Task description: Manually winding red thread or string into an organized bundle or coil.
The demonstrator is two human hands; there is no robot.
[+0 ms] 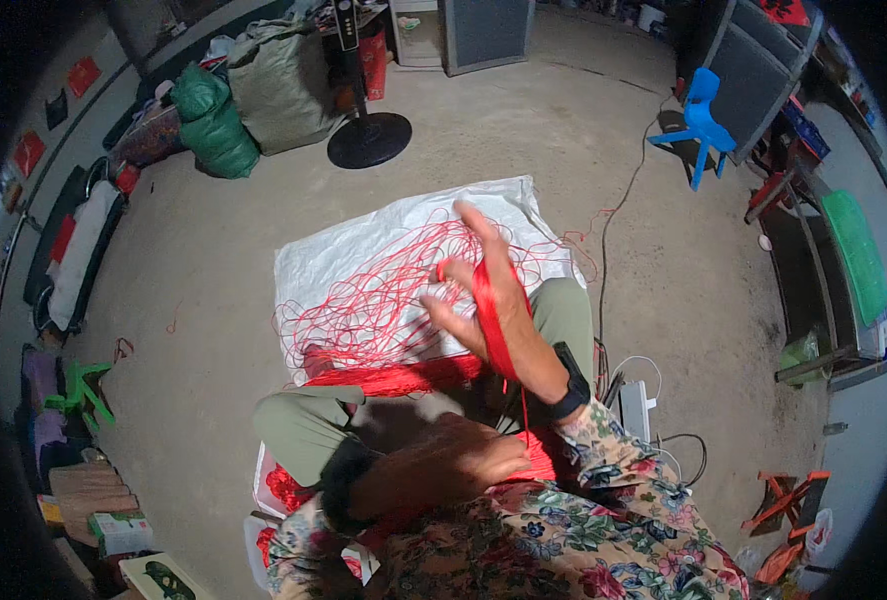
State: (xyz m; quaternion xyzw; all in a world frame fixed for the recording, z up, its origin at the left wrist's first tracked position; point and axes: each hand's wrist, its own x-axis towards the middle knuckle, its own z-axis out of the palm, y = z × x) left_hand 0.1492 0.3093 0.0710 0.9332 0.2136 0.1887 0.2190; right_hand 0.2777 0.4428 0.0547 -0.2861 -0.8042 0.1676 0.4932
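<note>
My right hand (pixel 488 285) is raised over the white sheet, fingers spread apart. A thick hank of red cord (pixel 493 335) is looped around its palm and back. From the hank a single strand drops toward my left hand (pixel 463 452), which is low in front of my body. The left fingers are closed at that strand, their tips partly in shadow. More red cord (pixel 538 458) lies at my lap beside the left fingertips. Loose, tangled red cord (pixel 363 315) spreads over the white woven sheet (pixel 308 250), with a denser bundle (pixel 403 377) along its near edge between my knees.
Beyond the sheet stands a black fan base (pixel 368 140) beside stuffed sacks (pixel 283 85). A blue chair (pixel 701 125) is at the far right. A dark cable (pixel 618 210) runs along the floor to the right. White containers with red material (pixel 285 487) sit by my left leg.
</note>
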